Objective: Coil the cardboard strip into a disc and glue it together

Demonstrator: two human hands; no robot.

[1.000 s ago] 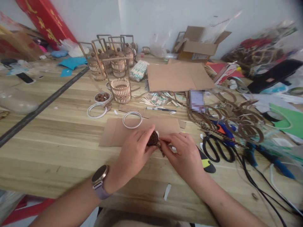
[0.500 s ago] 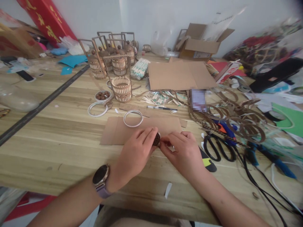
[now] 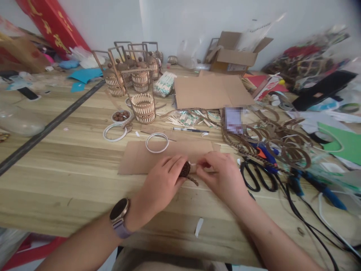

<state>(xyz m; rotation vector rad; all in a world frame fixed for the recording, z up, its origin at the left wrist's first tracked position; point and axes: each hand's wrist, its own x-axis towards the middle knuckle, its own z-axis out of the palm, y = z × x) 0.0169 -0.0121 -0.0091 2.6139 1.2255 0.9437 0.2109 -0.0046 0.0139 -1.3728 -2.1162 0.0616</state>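
Table (image 3: 84,188), right hand (image 3: 221,178) drawn off coil (image 3: 185,170)

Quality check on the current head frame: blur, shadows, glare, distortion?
Head view: soft overall, fine detail weak on the brown coil and the right hand; head view: diffuse shadows on the table beside the arms, no strong glare on the watch face; head view: wide-angle stretch toward the edges, top-right corner dark, a pixelated patch hiding what lies there.

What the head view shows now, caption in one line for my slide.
Left hand holding a brown coil beside a flat cardboard piece, right hand close by.
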